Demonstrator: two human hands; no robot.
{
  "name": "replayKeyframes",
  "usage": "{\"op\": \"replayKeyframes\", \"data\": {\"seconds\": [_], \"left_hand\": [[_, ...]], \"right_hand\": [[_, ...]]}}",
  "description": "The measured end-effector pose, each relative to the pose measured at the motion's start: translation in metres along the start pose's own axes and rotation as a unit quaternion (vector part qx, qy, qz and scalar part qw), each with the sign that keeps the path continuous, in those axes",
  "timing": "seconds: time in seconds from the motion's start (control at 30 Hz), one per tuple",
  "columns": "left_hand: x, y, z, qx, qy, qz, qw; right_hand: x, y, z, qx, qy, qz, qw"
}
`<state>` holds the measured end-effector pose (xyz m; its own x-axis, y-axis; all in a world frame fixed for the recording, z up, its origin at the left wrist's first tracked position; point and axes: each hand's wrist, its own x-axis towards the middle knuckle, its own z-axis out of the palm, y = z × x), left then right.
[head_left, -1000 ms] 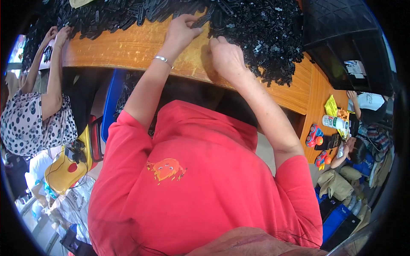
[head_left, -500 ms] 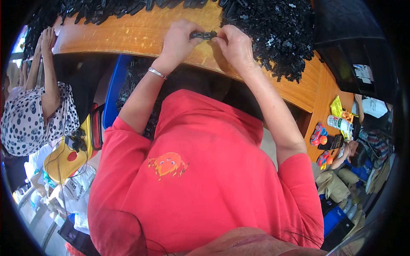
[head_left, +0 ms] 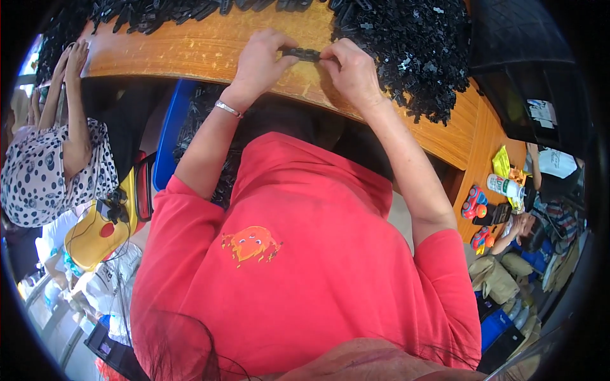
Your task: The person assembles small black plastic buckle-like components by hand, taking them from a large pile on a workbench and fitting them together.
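Observation:
Between my two hands, just above the wooden table [head_left: 190, 51], is a short, narrow black plastic part [head_left: 301, 54]. My left hand [head_left: 262, 58] pinches its left end between thumb and fingers. At its right end, the fingertips of my right hand [head_left: 348, 63] are closed on it. Whether it is one piece or several joined together I cannot make out. A large heap of small black plastic pieces [head_left: 413, 57] lies to the right of my right hand. Longer black plastic parts [head_left: 159, 18] are piled along the table's far edge.
Below the table at left stands a blue bin [head_left: 170, 136] holding black parts. A co-worker in a spotted top [head_left: 60, 171] sits at far left. On the right are a black crate [head_left: 527, 82], toy cars [head_left: 474, 202] and a white bottle [head_left: 505, 186]; another person is beyond.
Both hands stay at nearly the same spot, still gripping the black part. It has turned slightly, and my right fingers have shifted a little on its end.

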<state>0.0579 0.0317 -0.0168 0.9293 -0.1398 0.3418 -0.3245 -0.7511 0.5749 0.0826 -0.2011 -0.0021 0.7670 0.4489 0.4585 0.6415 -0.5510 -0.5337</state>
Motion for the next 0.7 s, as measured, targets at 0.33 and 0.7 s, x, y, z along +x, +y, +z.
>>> {"op": "replayKeyframes", "data": {"seconds": [0.33, 0.7], "left_hand": [[-0.024, 0.046, -0.002, 0.065, 0.002, -0.085, 0.994], [0.003, 0.009, -0.004, 0.073, 0.020, 0.070, 0.995]], "right_hand": [[-0.001, 0.000, -0.001, -0.001, 0.046, 0.020, 0.999], [-0.001, -0.017, 0.007, 0.036, 0.026, 0.046, 0.998]]}}
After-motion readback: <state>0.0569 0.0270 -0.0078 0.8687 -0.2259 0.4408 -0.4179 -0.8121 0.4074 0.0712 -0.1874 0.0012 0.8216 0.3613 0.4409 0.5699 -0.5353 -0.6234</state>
